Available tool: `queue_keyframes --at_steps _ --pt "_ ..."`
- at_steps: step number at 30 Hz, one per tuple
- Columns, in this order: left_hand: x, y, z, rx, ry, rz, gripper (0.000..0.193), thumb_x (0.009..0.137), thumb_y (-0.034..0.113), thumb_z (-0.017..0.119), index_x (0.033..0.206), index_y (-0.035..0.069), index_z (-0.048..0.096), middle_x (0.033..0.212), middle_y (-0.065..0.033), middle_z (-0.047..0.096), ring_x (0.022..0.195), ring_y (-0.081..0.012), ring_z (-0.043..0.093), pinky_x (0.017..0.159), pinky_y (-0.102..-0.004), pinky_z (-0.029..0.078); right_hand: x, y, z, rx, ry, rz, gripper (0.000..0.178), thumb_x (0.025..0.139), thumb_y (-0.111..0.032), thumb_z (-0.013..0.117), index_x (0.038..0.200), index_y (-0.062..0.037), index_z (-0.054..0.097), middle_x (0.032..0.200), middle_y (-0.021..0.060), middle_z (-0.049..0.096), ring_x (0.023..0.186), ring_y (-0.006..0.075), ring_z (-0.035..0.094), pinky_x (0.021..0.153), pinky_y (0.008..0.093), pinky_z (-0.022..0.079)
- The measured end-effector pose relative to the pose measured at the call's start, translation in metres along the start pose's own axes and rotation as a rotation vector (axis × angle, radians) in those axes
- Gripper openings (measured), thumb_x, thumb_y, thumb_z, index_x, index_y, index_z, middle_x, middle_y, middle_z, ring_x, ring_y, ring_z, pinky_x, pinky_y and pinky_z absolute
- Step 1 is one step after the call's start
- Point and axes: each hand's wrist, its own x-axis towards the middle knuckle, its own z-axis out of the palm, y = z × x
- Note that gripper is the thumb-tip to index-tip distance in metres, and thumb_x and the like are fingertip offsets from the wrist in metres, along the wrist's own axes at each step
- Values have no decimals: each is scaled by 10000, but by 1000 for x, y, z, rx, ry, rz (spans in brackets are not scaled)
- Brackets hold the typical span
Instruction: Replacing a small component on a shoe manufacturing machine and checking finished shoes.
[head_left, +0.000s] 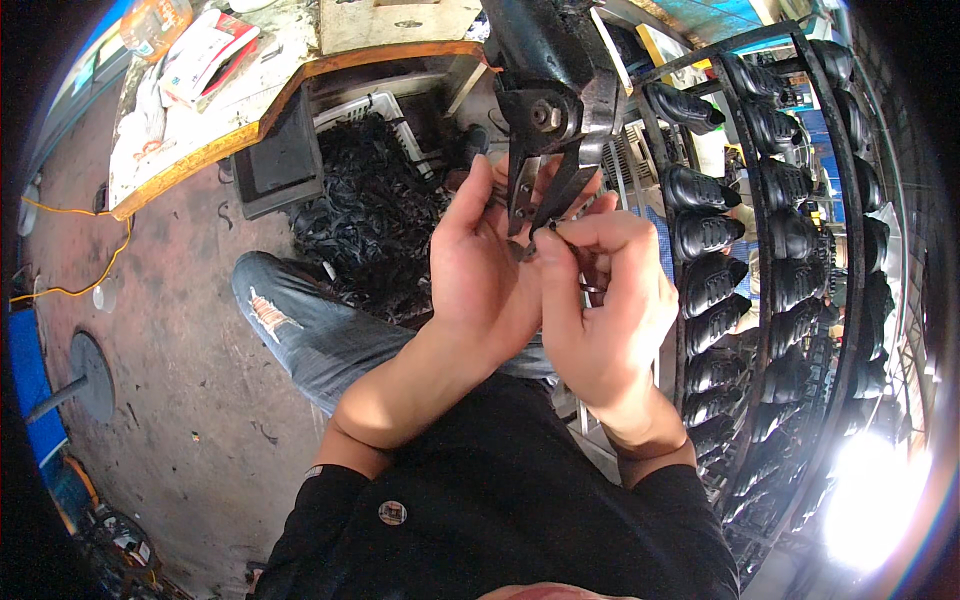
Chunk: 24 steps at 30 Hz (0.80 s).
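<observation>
Two dark metal jaws (545,190) hang down from a black machine head (550,60), joined by a large bolt. My left hand (480,270) is cupped palm up under their tips, thumb raised and apart, its fingers partly hidden behind the jaws. My right hand (620,300) pinches a small dark strip (545,228) between thumb and forefinger at the jaw tips. A dark scrap (521,251) lies against my left palm. Something thin and metallic (593,289) shows inside the curled right fingers; its kind is unclear.
A worktable (190,150) with a worn edge carries papers (210,60) and an orange-labelled bottle (155,25). Below stand a dark tray (280,170) and a white crate (400,130) beside heaped black scraps (360,220). Racked black shoes (705,235) rise close on the right.
</observation>
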Motion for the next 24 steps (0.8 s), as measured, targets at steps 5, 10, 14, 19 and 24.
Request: queue_keyframes --at_steps 5,10,14,19,24 --pt "0 0 8 55 79 19 545 1108 494 350 1278 57 629 1279 -210 690 1241 -387 620 1139 -526 420 6 0 -7 12 -51 16 175 900 -98 769 938 -51 605 777 107 649 638 281 678 569 365 537" --pt "3 -2 4 55 104 65 532 1109 485 354 1270 63 635 1272 -213 693 1240 -396 619 1147 -526 412 5 0 -5 -164 -109 -13 169 915 -126 759 910 -69 600 745 126 652 635 305 683 551 385 530" --pt "1 -2 10 -7 105 27 504 1111 468 362 1268 69 628 1279 -210 690 1234 -411 618 1148 -541 414 2 -2 -10 -114 22 -31 172 887 -84 778 918 -66 610 825 115 682 645 293 675 565 388 540" --pt "-2 -1 8 67 166 66 481 1111 461 373 1256 79 628 1299 -180 687 1260 -402 604 1150 -552 412 -6 6 -19 6 -114 -134 215 832 -26 802 1023 -63 713 852 97 671 727 276 686 620 362 566" --pt "-14 8 -13 52 154 103 488 1121 421 369 1295 54 641 1304 -175 686 1283 -350 600 1184 -509 392 -26 11 -20 132 -176 -61 227 809 3 809 1026 -32 750 868 104 681 729 259 692 619 345 563"
